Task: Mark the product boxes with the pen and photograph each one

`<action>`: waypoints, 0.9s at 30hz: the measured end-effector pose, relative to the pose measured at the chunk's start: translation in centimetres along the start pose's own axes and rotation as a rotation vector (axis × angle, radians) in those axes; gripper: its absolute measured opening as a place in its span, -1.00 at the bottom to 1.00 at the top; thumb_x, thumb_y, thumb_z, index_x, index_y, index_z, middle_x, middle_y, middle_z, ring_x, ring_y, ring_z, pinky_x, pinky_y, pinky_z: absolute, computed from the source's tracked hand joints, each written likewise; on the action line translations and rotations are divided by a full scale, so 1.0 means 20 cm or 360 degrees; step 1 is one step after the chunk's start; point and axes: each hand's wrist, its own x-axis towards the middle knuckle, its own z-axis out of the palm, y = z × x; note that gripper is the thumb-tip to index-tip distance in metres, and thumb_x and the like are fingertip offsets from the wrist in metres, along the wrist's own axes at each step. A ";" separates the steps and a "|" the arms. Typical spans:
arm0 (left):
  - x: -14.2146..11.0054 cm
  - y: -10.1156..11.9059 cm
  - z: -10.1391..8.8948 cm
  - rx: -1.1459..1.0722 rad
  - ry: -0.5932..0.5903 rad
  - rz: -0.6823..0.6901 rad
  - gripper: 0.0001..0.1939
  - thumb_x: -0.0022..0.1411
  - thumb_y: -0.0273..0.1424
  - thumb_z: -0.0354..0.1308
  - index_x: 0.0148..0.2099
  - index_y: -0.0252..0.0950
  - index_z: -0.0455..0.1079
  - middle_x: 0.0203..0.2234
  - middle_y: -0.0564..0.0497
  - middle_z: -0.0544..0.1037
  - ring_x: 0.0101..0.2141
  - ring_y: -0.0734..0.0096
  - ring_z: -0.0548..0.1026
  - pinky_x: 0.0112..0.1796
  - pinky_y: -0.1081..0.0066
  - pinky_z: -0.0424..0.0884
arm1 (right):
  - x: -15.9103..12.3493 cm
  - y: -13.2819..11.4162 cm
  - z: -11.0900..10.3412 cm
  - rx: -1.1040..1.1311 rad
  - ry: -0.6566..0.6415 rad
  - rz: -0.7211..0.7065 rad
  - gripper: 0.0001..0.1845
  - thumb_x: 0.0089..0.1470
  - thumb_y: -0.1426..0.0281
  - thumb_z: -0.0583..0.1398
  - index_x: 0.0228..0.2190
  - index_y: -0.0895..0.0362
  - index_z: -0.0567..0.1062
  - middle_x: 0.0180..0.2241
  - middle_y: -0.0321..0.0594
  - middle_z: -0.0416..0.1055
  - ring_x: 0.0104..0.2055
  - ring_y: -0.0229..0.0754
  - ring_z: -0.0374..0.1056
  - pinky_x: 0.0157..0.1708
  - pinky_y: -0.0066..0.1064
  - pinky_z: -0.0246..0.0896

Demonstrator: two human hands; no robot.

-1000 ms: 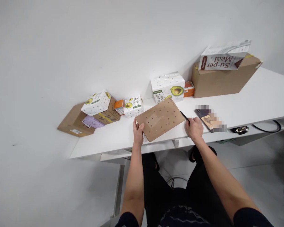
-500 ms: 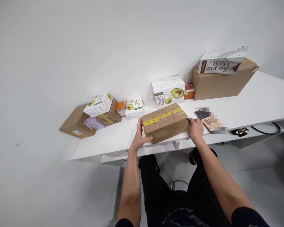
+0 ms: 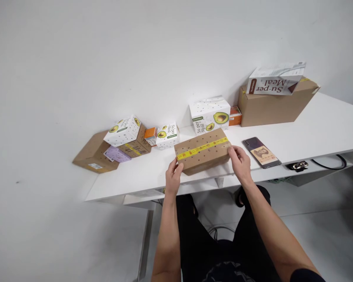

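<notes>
A dotted brown cardboard box (image 3: pixel 204 143) with yellow tape along its top is held at both ends near the table's front edge. My left hand (image 3: pixel 174 177) grips its near left corner, thumb in front and fingers at the end. At the right end, my right hand (image 3: pixel 240 161) has its thumb and fingers closed on the box's corner. Whether the right hand also has something small tucked in it cannot be seen. Just behind the box stands a white avocado-print box (image 3: pixel 210 113). To the right of my right hand lies a phone (image 3: pixel 261 152) in a printed case.
Along the wall on the white table (image 3: pixel 135 178) stand a small avocado box (image 3: pixel 167 135), orange boxes (image 3: pixel 150 136), a purple box (image 3: pixel 117 154) and a brown carton (image 3: pixel 95 150). A large carton (image 3: pixel 273 105) bears a white box (image 3: pixel 275 81). A metal clip (image 3: pixel 299 166) lies beneath the front edge.
Both hands have closed on the box's ends, and its taped top has tipped more toward me. The small black item at my right fingers no longer shows.
</notes>
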 end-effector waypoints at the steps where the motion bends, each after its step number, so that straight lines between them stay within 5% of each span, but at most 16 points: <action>1: -0.02 -0.01 0.00 -0.0033 -0.0013 0.0060 -0.45 0.15 -0.14 0.21 0.15 -0.24 0.38 0.08 -0.11 0.45 0.05 0.13 0.42 0.00 0.25 0.39 | -0.03 0.01 0.00 0.0043 -0.0025 -0.0008 -0.56 0.06 0.06 0.15 -0.24 0.17 0.52 -0.23 -0.11 0.50 -0.21 -0.12 0.36 -0.19 -0.29 0.26; 10: -0.22 -0.25 -0.01 -0.0267 0.0044 0.0109 -0.38 0.07 -0.24 0.30 0.17 -0.27 0.32 0.08 -0.16 0.45 0.09 0.10 0.41 0.08 0.21 0.34 | -0.29 0.33 -0.04 0.0172 -0.0015 -0.0103 -0.62 0.14 0.20 0.10 -0.06 0.12 0.42 -0.07 -0.08 0.44 -0.06 -0.07 0.35 -0.09 -0.19 0.26; 14: -0.27 -0.33 0.03 -0.0261 0.0099 0.0067 -0.48 0.08 -0.27 0.29 0.09 -0.25 0.34 -0.01 -0.15 0.51 0.02 0.18 0.47 0.04 0.26 0.37 | -0.33 0.40 -0.06 -0.0174 0.0015 0.0025 -0.60 0.07 0.24 0.08 -0.08 0.15 0.41 -0.14 -0.06 0.43 -0.19 -0.08 0.33 -0.29 -0.26 0.27; 17: -0.27 -0.33 0.05 -0.0302 0.0053 0.0057 -0.55 0.09 -0.28 0.25 0.05 -0.25 0.36 -0.05 -0.13 0.52 0.00 0.18 0.47 0.02 0.24 0.37 | -0.33 0.42 -0.07 -0.0470 0.0011 0.0058 -0.60 0.02 0.27 0.06 -0.12 0.15 0.42 -0.21 -0.06 0.40 -0.23 -0.06 0.27 -0.41 -0.30 0.21; 21: -0.26 -0.32 0.04 -0.0439 0.0020 0.0026 -0.58 0.08 -0.28 0.20 0.01 -0.25 0.40 -0.09 -0.08 0.53 0.01 0.17 0.45 0.02 0.24 0.36 | -0.33 0.41 -0.08 -0.0586 -0.0013 -0.0026 -0.66 0.03 0.29 0.03 -0.18 0.12 0.42 -0.23 -0.08 0.39 -0.17 -0.03 0.22 -0.32 -0.26 0.20; 27: -0.22 -0.27 0.04 -0.0700 0.0231 -0.0249 -0.61 0.06 -0.13 0.20 -0.13 -0.26 0.47 -0.15 -0.07 0.56 -0.11 0.29 0.50 -0.12 0.35 0.41 | -0.29 0.38 -0.11 -0.0455 -0.0042 0.0015 -0.63 -0.04 0.36 0.01 -0.23 0.13 0.49 -0.16 -0.07 0.41 -0.10 -0.02 0.26 -0.13 -0.17 0.19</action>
